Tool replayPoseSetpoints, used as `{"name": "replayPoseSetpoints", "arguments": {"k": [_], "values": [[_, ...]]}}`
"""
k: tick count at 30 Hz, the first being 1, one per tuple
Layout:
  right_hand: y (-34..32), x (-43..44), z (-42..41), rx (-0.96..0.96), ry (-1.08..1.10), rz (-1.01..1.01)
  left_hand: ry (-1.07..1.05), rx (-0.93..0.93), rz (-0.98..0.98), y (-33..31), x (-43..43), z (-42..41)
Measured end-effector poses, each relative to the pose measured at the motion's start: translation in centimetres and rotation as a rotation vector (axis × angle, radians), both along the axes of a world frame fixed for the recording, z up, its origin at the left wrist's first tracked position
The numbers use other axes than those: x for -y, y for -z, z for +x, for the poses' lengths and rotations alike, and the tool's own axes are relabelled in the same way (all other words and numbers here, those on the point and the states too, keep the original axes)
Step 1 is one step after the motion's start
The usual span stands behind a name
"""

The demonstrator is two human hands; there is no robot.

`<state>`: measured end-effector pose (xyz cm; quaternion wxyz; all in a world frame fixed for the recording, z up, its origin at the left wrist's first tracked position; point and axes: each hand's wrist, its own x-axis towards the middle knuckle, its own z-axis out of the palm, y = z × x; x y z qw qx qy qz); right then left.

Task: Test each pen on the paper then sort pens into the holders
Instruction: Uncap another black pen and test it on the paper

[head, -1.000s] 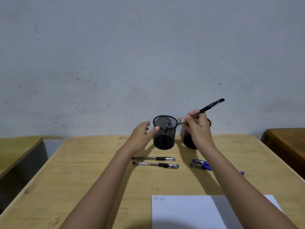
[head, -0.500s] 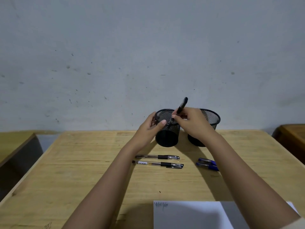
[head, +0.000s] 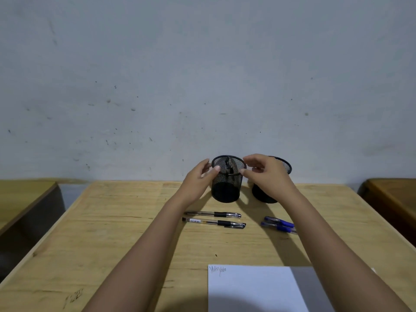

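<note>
Left of the middle of the frame, the left hand (head: 199, 176) reaches up to the left holder (head: 227, 188). Its thumb (head: 215, 169) touches the mesh just under the rim and its fingers (head: 206, 165) lie loosely spread at the side. It grips nothing, and I take it to be there to steady the holder against tipping. A black pen (head: 227, 167) stands tilted inside that holder, its top just below the rim. Below it on the table (head: 112, 221), two more black pens (head: 212, 218) lie side by side, near the holder they probably belong in. To the right, the right hand (head: 266, 175) hovers by the same holder's right rim. Its fingers are gently curved and parted and it holds nothing; I cannot tell whether the thumb tip touches the mesh. Behind it stands the right holder (head: 285, 164), half hidden, so I cannot see what is in it. Blue pens (head: 279, 224) lie below it, partly under the forearm, which suggests a sort by colour. At the lower right the paper (head: 254, 289) sits close to the person for easy scribbling, with a small scrawl (head: 217, 270) in its upper left corner. My guess is that one pen is sorted and the rest await testing.
</note>
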<state>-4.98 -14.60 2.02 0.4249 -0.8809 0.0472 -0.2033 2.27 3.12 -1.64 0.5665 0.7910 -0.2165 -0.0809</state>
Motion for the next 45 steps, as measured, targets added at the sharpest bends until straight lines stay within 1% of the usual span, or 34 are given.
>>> {"name": "replayPoseSetpoints", "arguments": {"k": [3, 5, 7, 9, 10, 14, 16, 18, 20, 24, 27, 29, 30, 31, 32, 34, 35, 38, 40, 43, 45], "values": [[2.2, -0.8, -2.6, 0.076, 0.102, 0.022, -0.058, 0.099, 0.159, 0.4, -2.0, -1.5], [4.3, -2.0, -4.1, 0.038, 0.081, -0.003, -0.046, 0.118, 0.281, 1.4, -3.8, -2.8], [6.0, -3.6, -5.5, -0.091, -0.004, -0.094, -0.022, 0.136, 0.428, 2.8, -6.1, -4.4], [7.1, -4.9, -5.8, -0.188, -0.097, -0.266, -0.018, 0.196, 0.581, 4.4, -8.3, -5.2], [7.3, -5.3, -5.8, -0.207, -0.124, -0.34, -0.033, 0.214, 0.634, 4.9, -9.2, -5.6], [7.4, -6.5, -4.9, -0.188, -0.136, -0.503, -0.084, 0.219, 0.782, 5.7, -11.5, -7.1], [7.3, -6.8, -4.6, -0.209, -0.147, -0.573, -0.077, 0.238, 0.812, 5.6, -11.7, -7.8], [6.9, -7.0, -4.4, -0.232, -0.153, -0.566, -0.069, 0.234, 0.815, 5.4, -11.6, -8.1], [6.5, -7.2, -4.6, -0.206, -0.134, -0.421, -0.058, 0.207, 0.801, 5.3, -11.7, -8.3], [5.0, -8.1, -6.1, -0.185, -0.119, 0.129, -0.045, 0.164, 0.808, 4.8, -11.3, -9.2], [4.2, -8.6, -7.3, -0.172, -0.135, 0.403, -0.034, 0.115, 0.806, 3.9, -10.9, -10.2], [3.7, -8.9, -8.1, -0.125, -0.139, 0.627, -0.032, 0.098, 0.8, 3.3, -10.8, -10.8], [3.5, -9.0, -8.5, -0.085, -0.15, 0.717, -0.045, 0.087, 0.764, 3.2, -10.8, -11.2], [3.3, -9.1, -9.0, -0.045, -0.159, 0.766, -0.05, 0.067, 0.687, 3.1, -10.8, -11.4], [3.2, -9.2, -9.5, -0.016, -0.166, 0.781, -0.056, -0.001, 0.529, 3.1, -10.7, -11.7], [3.1, -9.2, -10.4, 0.026, -0.179, 0.791, -0.053, -0.208, 0.1, 2.7, -10.1, -12.8], [3.1, -9.1, -10.8, 0.039, -0.186, 0.795, -0.037, -0.239, -0.031, 2.3, -9.7, -13.1], [3.0, -9.0, -11.5, 0.067, -0.213, 0.786, 0.018, -0.099, -0.107, 0.9, -8.7, -14.0], [2.7, -8.9, -11.9, 0.086, -0.223, 0.794, 0.022, -0.065, -0.212, 0.1, -8.0, -14.7], [1.7, -8.7, -12.6, 0.09, -0.261, 0.866, 0.0, -0.083, -0.361, -0.3, -7.4, -15.3], [1.3, -8.7, -13.0, 0.091, -0.282, 0.873, 0.002, -0.114, -0.434, -0.5, -7.3, -15.5]]}}
